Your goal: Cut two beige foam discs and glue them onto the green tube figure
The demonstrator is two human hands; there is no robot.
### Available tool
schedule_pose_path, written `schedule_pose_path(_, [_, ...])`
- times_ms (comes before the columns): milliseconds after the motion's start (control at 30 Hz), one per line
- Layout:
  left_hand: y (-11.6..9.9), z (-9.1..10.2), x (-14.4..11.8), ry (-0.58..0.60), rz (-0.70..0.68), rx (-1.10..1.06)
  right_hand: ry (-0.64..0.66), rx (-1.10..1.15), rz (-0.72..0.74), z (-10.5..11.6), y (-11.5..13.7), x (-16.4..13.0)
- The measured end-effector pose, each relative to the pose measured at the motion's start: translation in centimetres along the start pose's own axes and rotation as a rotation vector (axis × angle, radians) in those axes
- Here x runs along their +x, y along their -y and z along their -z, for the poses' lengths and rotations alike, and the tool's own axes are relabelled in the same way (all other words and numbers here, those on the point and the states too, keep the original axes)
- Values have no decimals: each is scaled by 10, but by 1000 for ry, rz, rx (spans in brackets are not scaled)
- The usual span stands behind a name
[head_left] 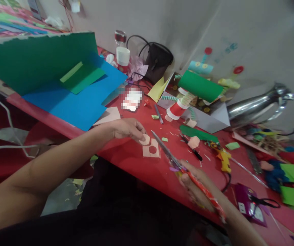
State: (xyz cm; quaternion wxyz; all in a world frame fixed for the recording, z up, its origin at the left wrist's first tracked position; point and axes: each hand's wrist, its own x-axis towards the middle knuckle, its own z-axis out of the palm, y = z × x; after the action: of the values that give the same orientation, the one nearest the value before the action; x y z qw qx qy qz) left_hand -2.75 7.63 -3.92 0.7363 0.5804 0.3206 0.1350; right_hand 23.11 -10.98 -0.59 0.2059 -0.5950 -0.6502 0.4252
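Between the thumb and fingers of my left hand (131, 130) is a small peach paper disc (144, 139). Just below it on the red table lies a peach paper piece (147, 152) with a round hole cut in it. My right hand (196, 181) is wrapped round the orange-handled scissors (173, 159). Their blades look closed and point up and left, with the tip a little right of the disc. A small green paper scrap (164, 139) lies near the blades. Motion blurs the right fingers somewhat.
Blue card sheets (75, 106) and a green board (39, 65) occupy the left. Rightward are a yellow glue gun (224, 159), a black pen (195, 153) and a purple packet (249, 205). A paper model (200, 85) and steel jug (259, 104) stand behind.
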Motion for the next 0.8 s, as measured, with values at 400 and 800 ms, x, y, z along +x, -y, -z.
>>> schedule_pose_path(400, [16, -31, -4, -352, -46, -367, -205, -409, -115, 10, -29, 22])
schedule_pose_path(800, [18, -53, -1, -558, -96, -604, -386, -844, -22, 4, -47, 26])
